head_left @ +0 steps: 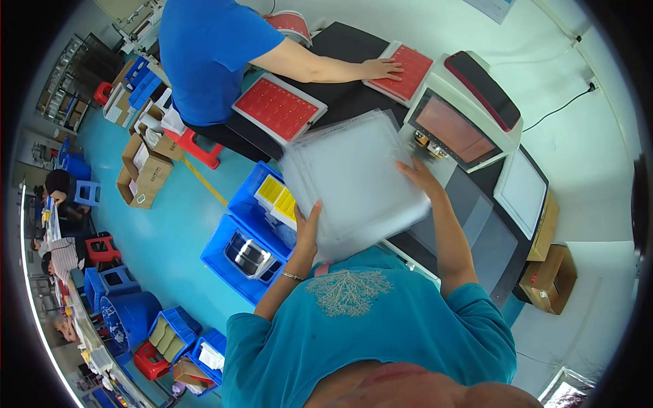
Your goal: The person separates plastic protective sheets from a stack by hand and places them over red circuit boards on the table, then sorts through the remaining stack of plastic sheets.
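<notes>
Between my two hands is a square stack of whitish, translucent sheets (357,183), its edges blurred by motion. My left hand (308,228) grips the stack's near left side, thumb up along the edge. On the right side, my right hand (422,178) holds the opposite edge, fingers reaching over the top. The stack is in front of my chest, partly over the black table (340,42) and the blue bins (228,255). Just beyond my right hand stands a white machine with a screen (454,129).
A co-worker in a blue shirt (204,54) rests a hand on a red printed sheet stack (411,68); another red stack (279,107) lies nearer. Yellow labelled packs (277,197) sit in a bin. A framed panel (520,183) and cardboard boxes (549,279) are at the right.
</notes>
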Available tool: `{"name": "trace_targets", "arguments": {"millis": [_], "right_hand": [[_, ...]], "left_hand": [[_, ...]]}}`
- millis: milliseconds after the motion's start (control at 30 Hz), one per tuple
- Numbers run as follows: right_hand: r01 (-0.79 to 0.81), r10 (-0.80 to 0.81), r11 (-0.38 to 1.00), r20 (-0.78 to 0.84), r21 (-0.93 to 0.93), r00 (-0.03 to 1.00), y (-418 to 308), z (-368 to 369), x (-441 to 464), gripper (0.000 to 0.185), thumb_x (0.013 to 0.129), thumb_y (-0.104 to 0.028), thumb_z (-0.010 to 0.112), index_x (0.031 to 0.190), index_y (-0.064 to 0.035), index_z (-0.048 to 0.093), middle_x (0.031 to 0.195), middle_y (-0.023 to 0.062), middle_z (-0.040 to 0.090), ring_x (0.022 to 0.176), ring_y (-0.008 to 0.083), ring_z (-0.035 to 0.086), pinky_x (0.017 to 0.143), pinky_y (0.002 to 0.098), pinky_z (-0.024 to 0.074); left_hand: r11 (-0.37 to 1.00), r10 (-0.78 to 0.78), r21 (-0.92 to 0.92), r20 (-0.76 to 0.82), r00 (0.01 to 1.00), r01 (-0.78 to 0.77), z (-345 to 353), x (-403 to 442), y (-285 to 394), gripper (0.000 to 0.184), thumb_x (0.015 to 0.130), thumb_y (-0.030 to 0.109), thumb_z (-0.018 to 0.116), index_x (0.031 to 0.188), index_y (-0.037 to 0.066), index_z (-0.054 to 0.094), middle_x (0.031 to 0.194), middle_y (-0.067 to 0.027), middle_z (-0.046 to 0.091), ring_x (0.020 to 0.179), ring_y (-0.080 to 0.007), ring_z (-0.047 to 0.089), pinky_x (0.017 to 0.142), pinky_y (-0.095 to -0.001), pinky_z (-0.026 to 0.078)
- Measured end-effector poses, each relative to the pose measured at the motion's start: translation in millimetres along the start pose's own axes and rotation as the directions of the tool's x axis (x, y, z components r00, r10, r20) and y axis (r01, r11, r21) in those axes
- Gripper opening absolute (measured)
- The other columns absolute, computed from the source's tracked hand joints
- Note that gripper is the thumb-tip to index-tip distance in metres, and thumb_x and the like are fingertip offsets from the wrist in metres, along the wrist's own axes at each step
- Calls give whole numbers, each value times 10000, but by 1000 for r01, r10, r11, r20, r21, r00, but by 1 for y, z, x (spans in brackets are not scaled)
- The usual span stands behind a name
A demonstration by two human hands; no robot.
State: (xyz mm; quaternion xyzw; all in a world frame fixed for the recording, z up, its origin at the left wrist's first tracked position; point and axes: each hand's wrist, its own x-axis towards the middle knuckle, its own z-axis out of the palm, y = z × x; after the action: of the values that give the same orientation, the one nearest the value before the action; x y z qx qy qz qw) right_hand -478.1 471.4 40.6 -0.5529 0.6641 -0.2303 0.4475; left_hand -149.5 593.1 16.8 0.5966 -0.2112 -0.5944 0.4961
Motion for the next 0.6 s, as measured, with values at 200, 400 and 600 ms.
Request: {"name": "trace_targets", "arguments": {"millis": [200, 400, 600], "right_hand": [[-17, 16, 996, 13, 85, 1000, -23, -7, -25, 871, 807, -647, 628, 1341, 26, 488, 1244, 197, 597, 1142, 275, 583, 977, 354, 435], [-8, 9, 999, -39, 40, 999, 10, 0, -6, 911, 797, -663, 624, 1377, 21, 460, 1305, 225, 558, 1210, 307, 549, 1015, 368, 415], [-38, 39, 998, -13, 57, 999, -8, -2, -15, 1012, 769, -714, 612, 1410, 42, 408, 1365, 268, 498, 1280, 347, 494, 1058, 382, 381]], "left_hand": [[1000, 1, -10, -85, 996, -2, -5, 10, -20, 915, 803, 376, 770, 1458, -5, 258, 1352, -188, 475, 1193, -283, 534, 950, -376, 494], [999, -15, -32, -14, 1000, 15, -1, 0, -6, 1039, 768, 409, 790, 1484, -35, 182, 1425, -248, 382, 1286, -327, 443, 1039, -376, 417], [1000, -21, -9, -50, 999, 20, -2, 0, -7, 1014, 766, 413, 793, 1472, -32, 217, 1412, -236, 402, 1274, -319, 453, 1026, -372, 424]]}}
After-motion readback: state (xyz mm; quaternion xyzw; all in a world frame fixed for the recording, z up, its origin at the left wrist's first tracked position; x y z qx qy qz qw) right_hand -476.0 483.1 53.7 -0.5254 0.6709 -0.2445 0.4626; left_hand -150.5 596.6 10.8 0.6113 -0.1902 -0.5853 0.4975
